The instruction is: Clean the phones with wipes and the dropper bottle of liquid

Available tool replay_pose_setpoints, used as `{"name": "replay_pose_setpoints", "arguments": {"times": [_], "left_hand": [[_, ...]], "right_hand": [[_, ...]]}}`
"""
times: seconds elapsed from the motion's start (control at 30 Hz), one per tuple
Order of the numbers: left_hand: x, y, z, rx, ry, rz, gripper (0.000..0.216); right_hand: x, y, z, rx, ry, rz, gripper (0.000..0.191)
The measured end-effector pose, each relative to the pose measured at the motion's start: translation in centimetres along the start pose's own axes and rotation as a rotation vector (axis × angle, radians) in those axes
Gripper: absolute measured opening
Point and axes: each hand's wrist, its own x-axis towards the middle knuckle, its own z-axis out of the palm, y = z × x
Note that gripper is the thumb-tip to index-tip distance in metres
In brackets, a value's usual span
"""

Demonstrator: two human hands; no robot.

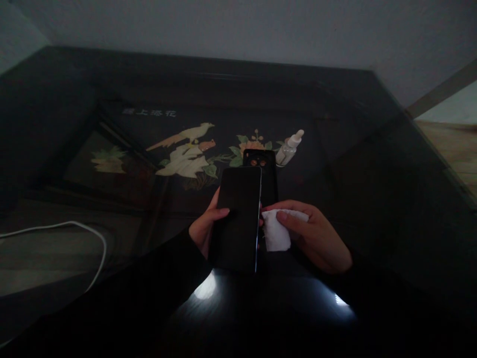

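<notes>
My left hand (208, 222) grips a black smartphone (238, 223) by its left side, thumb on the dark screen and the other fingers mostly hidden beneath it. Just right of the phone, my right hand (313, 229) pinches a folded white tissue (276, 233) between thumb and fingers, close to the phone's right edge. Behind the held phone lies a black phone case or second phone (269, 179), its camera area showing at the top and the rest partly covered. A small clear dropper bottle (286, 153) with a white top is beyond it on the right.
The dark glossy tabletop (343, 164) bears an inlaid bird (192, 133) and flower pictures. A white cable (100, 238) curves over the left side. A pale wall (223, 30) runs behind the table. Bright light reflections show near the front.
</notes>
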Motion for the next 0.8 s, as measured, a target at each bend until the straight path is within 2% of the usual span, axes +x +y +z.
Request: {"name": "replay_pose_setpoints", "arguments": {"times": [0.13,0.27,0.5,0.63,0.8], "left_hand": [[-0.1,0.0,0.1,0.018,-0.007,-0.009,0.082],[-0.3,0.0,0.3,0.011,-0.071,-0.044,0.079],[-0.2,-0.2,0.3,0.020,-0.052,-0.031,0.086],[-0.2,-0.2,0.6,0.063,0.028,-0.018,0.090],[-0.1,-0.5,0.7,0.143,0.140,0.040,0.086]], "right_hand": [[0.1,-0.2,-0.4,-0.281,-0.013,-0.250,0.012],[0.1,-0.5,-0.7,-0.457,0.033,-0.337,0.012],[-0.2,-0.8,-0.3,-0.518,0.072,-0.352,0.011],[-0.4,-1.4,0.1,-0.528,0.030,-0.351,0.010],[-0.5,-1.7,0.5,-0.489,-0.074,-0.273,0.012]]}}
